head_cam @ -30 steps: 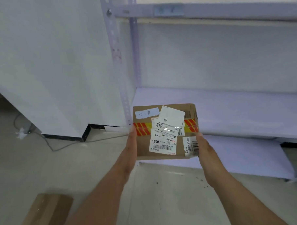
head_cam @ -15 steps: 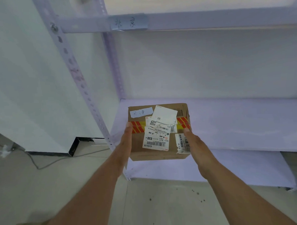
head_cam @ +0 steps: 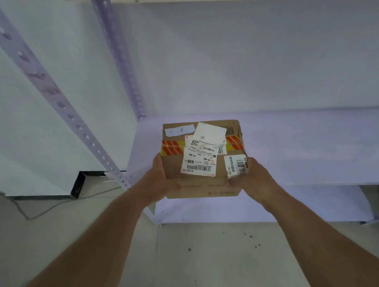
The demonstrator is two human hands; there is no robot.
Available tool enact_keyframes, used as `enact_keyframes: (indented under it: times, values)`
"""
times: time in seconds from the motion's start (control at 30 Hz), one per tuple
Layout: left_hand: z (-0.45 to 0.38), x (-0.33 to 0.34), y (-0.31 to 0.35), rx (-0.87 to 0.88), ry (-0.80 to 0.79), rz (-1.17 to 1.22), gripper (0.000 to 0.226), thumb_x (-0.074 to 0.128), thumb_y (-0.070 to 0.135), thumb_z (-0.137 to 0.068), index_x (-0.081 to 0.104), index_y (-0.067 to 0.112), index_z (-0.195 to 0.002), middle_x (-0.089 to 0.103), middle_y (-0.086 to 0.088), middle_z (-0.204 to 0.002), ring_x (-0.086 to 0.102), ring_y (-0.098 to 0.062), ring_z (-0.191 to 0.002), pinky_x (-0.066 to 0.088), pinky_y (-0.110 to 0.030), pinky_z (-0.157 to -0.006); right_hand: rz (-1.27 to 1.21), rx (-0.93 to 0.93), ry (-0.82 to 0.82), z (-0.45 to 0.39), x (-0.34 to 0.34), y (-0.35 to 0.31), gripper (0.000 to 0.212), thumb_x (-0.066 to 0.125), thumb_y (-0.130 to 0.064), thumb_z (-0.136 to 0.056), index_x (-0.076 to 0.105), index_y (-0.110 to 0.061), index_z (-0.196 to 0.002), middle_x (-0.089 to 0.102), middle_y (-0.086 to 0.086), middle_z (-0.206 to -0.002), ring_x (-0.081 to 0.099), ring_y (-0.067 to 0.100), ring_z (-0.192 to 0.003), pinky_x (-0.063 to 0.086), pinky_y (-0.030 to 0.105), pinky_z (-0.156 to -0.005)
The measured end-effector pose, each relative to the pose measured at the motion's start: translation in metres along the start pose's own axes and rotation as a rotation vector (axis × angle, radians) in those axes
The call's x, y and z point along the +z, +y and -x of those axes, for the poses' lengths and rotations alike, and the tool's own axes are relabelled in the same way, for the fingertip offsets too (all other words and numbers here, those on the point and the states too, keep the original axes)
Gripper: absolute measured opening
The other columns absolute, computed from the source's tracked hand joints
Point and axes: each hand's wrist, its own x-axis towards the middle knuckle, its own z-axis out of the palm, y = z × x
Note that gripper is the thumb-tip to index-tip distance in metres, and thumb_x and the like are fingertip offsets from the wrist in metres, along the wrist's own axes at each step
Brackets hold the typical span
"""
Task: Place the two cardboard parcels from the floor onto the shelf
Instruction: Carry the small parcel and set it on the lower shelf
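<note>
Left hand point(head_cam: 158, 180) and right hand point(head_cam: 254, 177) clasp the label-covered brown cardboard parcel point(head_cam: 203, 158) by opposite sides, level for setting onto the white metal shelf point(head_cam: 303, 147).

Parcel point(head_cam: 203, 158) over shelf point(head_cam: 303, 147) (front-left)

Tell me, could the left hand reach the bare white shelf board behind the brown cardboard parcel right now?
Probably not yet. The left hand is clamped on the brown cardboard parcel, sharing its weight with the right hand. The white shelf board itself looks bare, so only the grip ties the hand up.
</note>
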Motion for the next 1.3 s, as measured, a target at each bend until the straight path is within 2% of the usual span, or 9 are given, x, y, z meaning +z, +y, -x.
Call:
enact_keyframes:
  times: [0.07, 0.27, 0.7, 0.9, 0.97, 1.03, 1.1, 1.17, 1.3]
  values:
    - [-0.006, -0.003, 0.003, 0.029, 0.052, -0.068, 0.075, 0.066, 0.006, -0.08, 0.021, 0.013, -0.139, 0.05, -0.005, -0.121, 0.051, -0.022, -0.102, 0.046, -0.022, -0.063, 0.063, 0.008, 0.04, -0.011, 0.002, 0.001, 0.046, 0.071, -0.004, -0.063, 0.063, -0.016, -0.106, 0.07, 0.001, -0.097, 0.063, 0.01, -0.083, 0.047, 0.022, -0.063]
    - [-0.025, -0.011, 0.011, 0.047, 0.152, -0.228, 0.06, 0.063, 0.018, -0.085, 0.027, 0.01, -0.133, 0.056, -0.014, -0.121, 0.057, -0.035, -0.104, 0.05, -0.044, -0.083, 0.104, 0.044, 0.149, -0.04, 0.004, 0.002, 0.051, 0.075, -0.013, -0.067, 0.053, -0.014, -0.113, 0.065, 0.001, -0.104, 0.06, 0.018, -0.093, 0.042, 0.021, -0.058]
    - [-0.049, -0.023, 0.022, 0.073, 0.162, -0.108, 0.069, 0.067, 0.017, -0.085, 0.026, 0.013, -0.141, 0.051, -0.008, -0.133, 0.051, -0.026, -0.113, 0.045, -0.037, -0.086, 0.162, 0.019, 0.136, -0.07, -0.004, -0.019, 0.05, 0.078, -0.017, -0.063, 0.063, -0.017, -0.111, 0.069, 0.001, -0.105, 0.064, 0.02, -0.096, 0.044, 0.024, -0.062]
    - [-0.035, -0.016, 0.023, 0.046, 0.173, 0.005, 0.104, 0.067, 0.012, -0.085, -0.013, 0.018, -0.153, 0.029, -0.005, -0.156, 0.037, -0.029, -0.138, 0.037, -0.034, -0.1, 0.109, 0.045, 0.134, -0.058, -0.003, -0.026, 0.069, 0.081, -0.02, -0.056, 0.051, -0.011, -0.117, 0.064, 0.001, -0.108, 0.061, 0.02, -0.099, 0.044, 0.024, -0.061]
    - [-0.026, -0.011, 0.018, 0.044, 0.195, 0.063, 0.109, 0.069, 0.013, -0.085, -0.017, 0.017, -0.151, 0.023, -0.006, -0.16, 0.031, -0.026, -0.142, 0.033, -0.031, -0.102, 0.082, 0.068, 0.152, -0.047, -0.004, -0.026, 0.062, 0.082, -0.017, -0.066, 0.042, -0.007, -0.112, 0.055, 0.0, -0.104, 0.055, 0.016, -0.09, 0.039, 0.022, -0.056]
    - [-0.012, -0.006, 0.008, 0.044, 0.251, 0.11, 0.11, 0.071, 0.018, -0.083, -0.015, 0.018, -0.152, 0.016, -0.006, -0.162, 0.024, -0.025, -0.146, 0.029, -0.038, -0.112, 0.091, 0.061, 0.166, -0.032, -0.005, -0.025, 0.058, 0.078, -0.017, -0.073, 0.039, -0.008, -0.115, 0.048, -0.001, -0.102, 0.049, 0.01, -0.082, 0.036, 0.022, -0.056]
    - [0.008, 0.0, -0.005, 0.044, 0.324, 0.172, 0.106, 0.071, 0.023, -0.082, -0.008, 0.018, -0.154, 0.015, -0.006, -0.163, 0.023, -0.024, -0.147, 0.028, -0.044, -0.115, 0.095, 0.047, 0.172, -0.014, -0.004, -0.023, 0.071, 0.076, -0.02, -0.075, 0.035, -0.005, -0.132, 0.048, 0.005, -0.113, 0.05, 0.016, -0.097, 0.037, 0.026, -0.07]
    - [0.033, 0.009, -0.016, 0.026, 0.408, 0.258, 0.096, 0.068, 0.026, -0.085, 0.003, 0.017, -0.154, 0.021, -0.006, -0.161, 0.03, -0.02, -0.145, 0.031, -0.038, -0.113, 0.105, 0.03, 0.179, 0.01, 0.002, -0.022, 0.079, 0.075, -0.023, -0.077, 0.031, -0.003, -0.139, 0.047, 0.012, -0.134, 0.047, 0.024, -0.118, 0.033, 0.029, -0.079]
    - [0.082, 0.025, -0.037, -0.027, 0.553, 0.425, 0.075, 0.061, 0.028, -0.09, 0.02, 0.016, -0.152, 0.037, -0.005, -0.155, 0.043, -0.018, -0.136, 0.035, -0.028, -0.105, 0.097, -0.032, 0.206, 0.053, 0.023, -0.023, 0.07, 0.072, -0.025, -0.08, 0.038, -0.009, -0.139, 0.05, 0.002, -0.126, 0.048, 0.014, -0.109, 0.031, 0.025, -0.083]
